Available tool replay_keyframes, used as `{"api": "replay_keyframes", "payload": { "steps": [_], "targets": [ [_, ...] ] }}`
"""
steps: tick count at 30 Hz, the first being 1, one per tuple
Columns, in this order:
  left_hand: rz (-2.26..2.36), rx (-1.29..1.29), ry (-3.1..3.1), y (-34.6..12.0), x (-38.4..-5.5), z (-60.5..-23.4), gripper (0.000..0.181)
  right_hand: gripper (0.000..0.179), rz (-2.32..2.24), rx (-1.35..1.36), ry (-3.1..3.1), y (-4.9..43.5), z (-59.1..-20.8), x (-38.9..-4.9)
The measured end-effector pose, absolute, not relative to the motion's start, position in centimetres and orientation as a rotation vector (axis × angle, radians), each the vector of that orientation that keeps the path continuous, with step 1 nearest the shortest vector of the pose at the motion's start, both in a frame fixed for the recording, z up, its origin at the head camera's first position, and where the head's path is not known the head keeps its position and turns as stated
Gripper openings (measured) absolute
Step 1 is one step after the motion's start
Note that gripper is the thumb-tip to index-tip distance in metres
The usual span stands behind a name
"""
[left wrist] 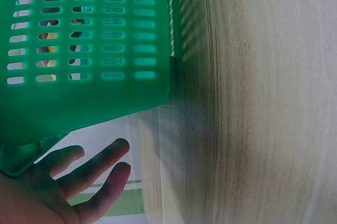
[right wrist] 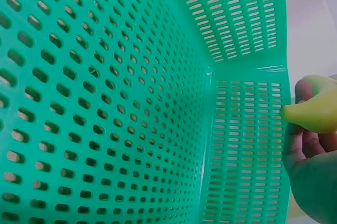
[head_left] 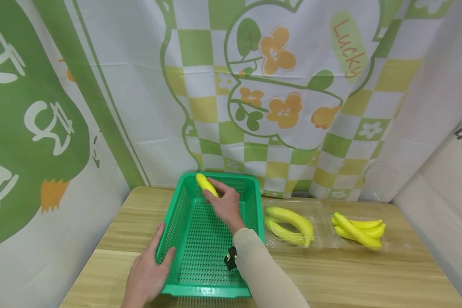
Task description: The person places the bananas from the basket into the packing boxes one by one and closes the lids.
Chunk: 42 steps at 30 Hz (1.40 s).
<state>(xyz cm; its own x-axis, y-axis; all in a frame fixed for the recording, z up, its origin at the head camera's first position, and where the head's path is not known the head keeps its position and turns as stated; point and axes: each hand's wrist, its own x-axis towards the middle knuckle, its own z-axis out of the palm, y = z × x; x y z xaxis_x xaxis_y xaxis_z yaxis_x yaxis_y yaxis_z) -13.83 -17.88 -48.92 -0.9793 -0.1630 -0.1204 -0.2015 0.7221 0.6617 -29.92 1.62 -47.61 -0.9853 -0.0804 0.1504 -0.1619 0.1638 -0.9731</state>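
My right hand point(head_left: 226, 204) pinches a yellow banana point(head_left: 205, 184) above the far end of the green perforated basket point(head_left: 212, 291). In the right wrist view, the banana point(right wrist: 310, 114) lies between thumb and fingers beside the basket's rim. At the basket's left rim is my left hand point(head_left: 148, 271), its thumb over the rim and its other fingers outside. The left wrist view shows those fingers point(left wrist: 100, 169) spread and fairly straight, apart from the basket's side wall point(left wrist: 89, 98). Only the bare mesh floor shows inside the basket.
Right of the basket, a clear plastic tray point(head_left: 323, 239) holds curved bananas point(head_left: 292, 220) in one part and several slimmer bananas point(head_left: 358, 231) in another. All stand on a wooden table point(head_left: 331, 282). A patterned curtain point(head_left: 200, 102) hangs behind the table's far edge.
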Motion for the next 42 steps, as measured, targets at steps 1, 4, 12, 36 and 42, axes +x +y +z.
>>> {"api": "replay_keyframes", "payload": {
  "steps": [1, 4, 12, 36, 42],
  "targets": [
    [1.115, -0.303, 2.865, -17.87, -13.83, -48.91, 0.076, 0.046, 1.981, 0.245, -2.347, 1.66, -47.61, -29.96],
    [1.125, -0.301, 2.868, -17.86, -13.84, -48.95, 0.076, 0.047, 1.983, 0.249, -2.347, 1.70, -47.62, -29.96],
    [1.136, -0.301, 2.880, -17.87, -13.75, -49.02, 0.076, 0.045, 1.989, 0.259, -2.324, 1.72, -47.55, -29.95],
    [1.133, -0.327, 2.892, -17.84, -13.91, -49.28, 0.076, 0.045, 2.037, 0.276, -2.279, 2.19, -47.08, -29.87],
    [1.114, -0.331, 2.883, -17.79, -13.94, -49.24, 0.076, 0.045, 2.039, 0.263, -2.270, 2.37, -47.00, -29.89]
  ]
}}
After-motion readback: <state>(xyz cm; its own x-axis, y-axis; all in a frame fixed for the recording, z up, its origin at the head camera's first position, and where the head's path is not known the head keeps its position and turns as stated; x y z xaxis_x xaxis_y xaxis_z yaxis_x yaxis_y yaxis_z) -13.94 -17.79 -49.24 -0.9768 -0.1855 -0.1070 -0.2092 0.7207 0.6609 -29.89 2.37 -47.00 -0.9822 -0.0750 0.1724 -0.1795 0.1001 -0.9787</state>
